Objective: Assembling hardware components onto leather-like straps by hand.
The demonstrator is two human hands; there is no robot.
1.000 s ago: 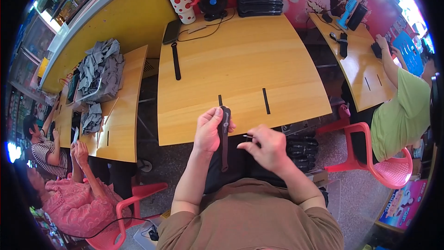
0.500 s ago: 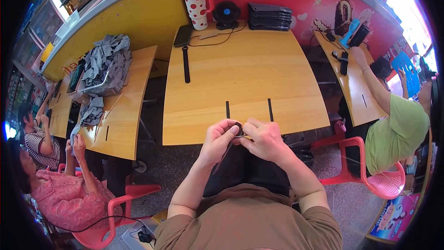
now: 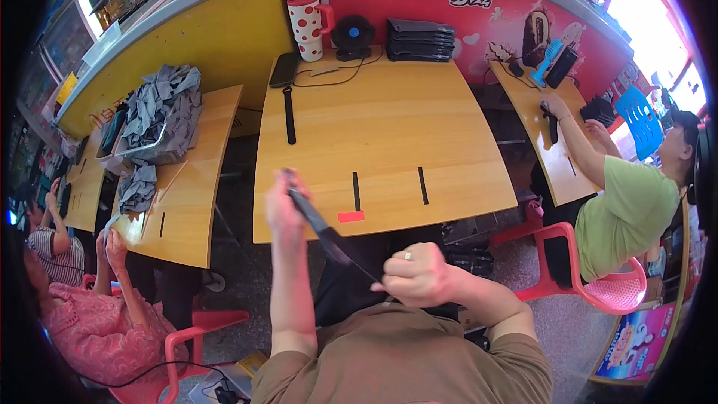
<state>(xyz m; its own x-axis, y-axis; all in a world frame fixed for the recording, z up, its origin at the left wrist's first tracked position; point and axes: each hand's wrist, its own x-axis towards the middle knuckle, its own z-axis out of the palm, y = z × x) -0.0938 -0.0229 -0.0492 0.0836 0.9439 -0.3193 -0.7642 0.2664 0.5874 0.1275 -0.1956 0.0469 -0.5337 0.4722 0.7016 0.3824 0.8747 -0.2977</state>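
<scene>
A black strap (image 3: 323, 230) is stretched slantwise above my lap. My left hand (image 3: 286, 208), blurred by motion, is closed around its upper end near the table's front edge. Lower and to the right, my right hand (image 3: 416, 275) is a fist, pinching the strap's thin far end. A small red rectangular piece (image 3: 351, 217) lies at the front edge of the wooden table (image 3: 389, 123). Behind it are two short black strips (image 3: 357, 191) on the tabletop. Another black strap (image 3: 289, 117) with a rounded end lies at the left.
Along the table's back stand a dotted tumbler (image 3: 305, 28), a small black fan (image 3: 353, 36), stacked black pouches (image 3: 420, 40) and a phone (image 3: 285, 70). Co-workers sit at side tables: one in green (image 3: 636, 198) at right, others at left by heaped grey cloth (image 3: 161, 108).
My hands have parted from close together at the table's edge, drawing the strap out between them. The left moved left, the right down toward me. A red piece now shows on the table.
</scene>
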